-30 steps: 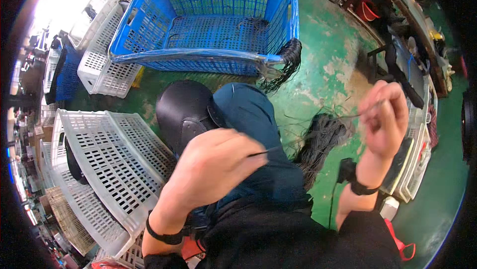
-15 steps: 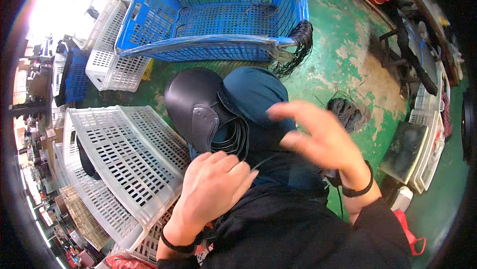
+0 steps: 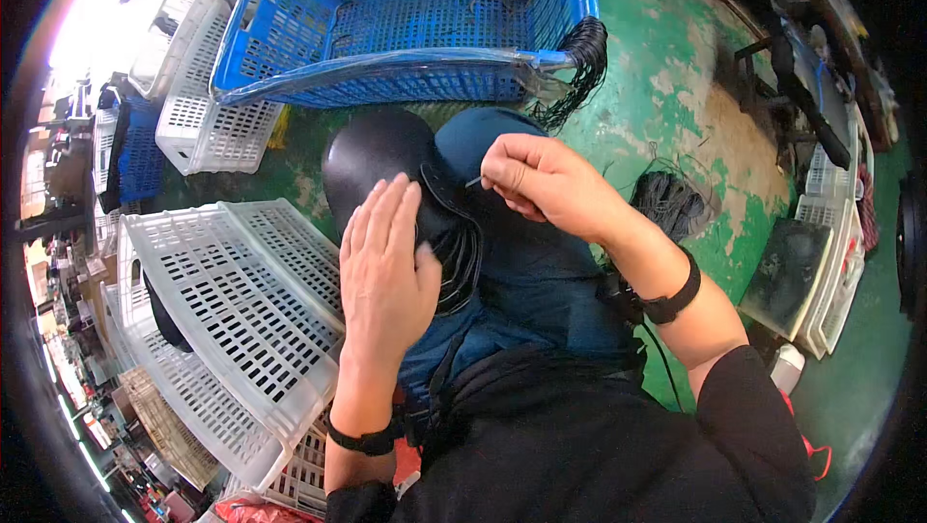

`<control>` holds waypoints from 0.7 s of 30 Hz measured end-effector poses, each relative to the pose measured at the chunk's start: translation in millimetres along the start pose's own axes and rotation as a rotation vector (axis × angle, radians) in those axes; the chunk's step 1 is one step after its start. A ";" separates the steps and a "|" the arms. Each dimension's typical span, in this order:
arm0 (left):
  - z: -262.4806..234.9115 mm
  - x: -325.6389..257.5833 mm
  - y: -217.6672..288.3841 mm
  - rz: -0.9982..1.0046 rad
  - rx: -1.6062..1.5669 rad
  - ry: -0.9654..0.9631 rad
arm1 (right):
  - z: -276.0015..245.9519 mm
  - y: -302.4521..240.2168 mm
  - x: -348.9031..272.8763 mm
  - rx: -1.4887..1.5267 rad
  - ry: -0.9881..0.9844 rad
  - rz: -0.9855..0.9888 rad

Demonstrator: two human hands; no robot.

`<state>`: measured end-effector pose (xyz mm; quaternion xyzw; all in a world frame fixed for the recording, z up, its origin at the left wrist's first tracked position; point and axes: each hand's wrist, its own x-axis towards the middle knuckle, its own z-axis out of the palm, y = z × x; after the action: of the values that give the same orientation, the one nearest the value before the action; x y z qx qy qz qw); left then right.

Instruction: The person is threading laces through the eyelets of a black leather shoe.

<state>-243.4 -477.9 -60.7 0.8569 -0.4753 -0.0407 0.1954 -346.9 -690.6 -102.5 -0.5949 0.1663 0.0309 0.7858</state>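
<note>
A smooth black leather piece [image 3: 372,141] with a stitched curved edge lies over my left knee. A bundle of black cords or strips [image 3: 462,262] shows at its lower right side. My left hand [image 3: 386,267] rests on the leather with its fingers stretched out, covering part of it. Over my right thigh, my right hand [image 3: 550,185] is closed in a pinch. A thin, pale, pointed thing [image 3: 473,182] sticks out from its fingertips towards the stitched edge; its kind is too small to make out.
Ahead stands a large blue plastic crate [image 3: 406,69], with a bunch of black cords [image 3: 582,55] hanging at its right corner. White perforated crates [image 3: 241,301] flank my left leg. A heap of dark cord [image 3: 668,202] lies on the worn green floor [image 3: 628,117] to the right.
My left hand has moved up and its fingers have straightened onto the leather. My right hand, blurred with fingers apart earlier, has moved left and closed in a pinch.
</note>
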 end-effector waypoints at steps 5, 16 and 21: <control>-11.1 -46.5 -29.6 0.089 -0.164 -0.106 | 0.2 4.7 -1.8 0.096 -0.029 0.039; -18.3 -9.0 1.4 -0.079 -0.093 0.055 | 37.1 0.0 4.0 -0.477 -0.004 -0.381; -6.5 -14.7 -8.5 -0.005 -0.155 0.117 | 37.9 2.8 7.4 -0.597 -0.014 -0.362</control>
<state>-243.0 -459.8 -59.6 0.8413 -0.4564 -0.0278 0.2883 -332.1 -655.1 -98.3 -0.8182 0.0365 -0.0575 0.5709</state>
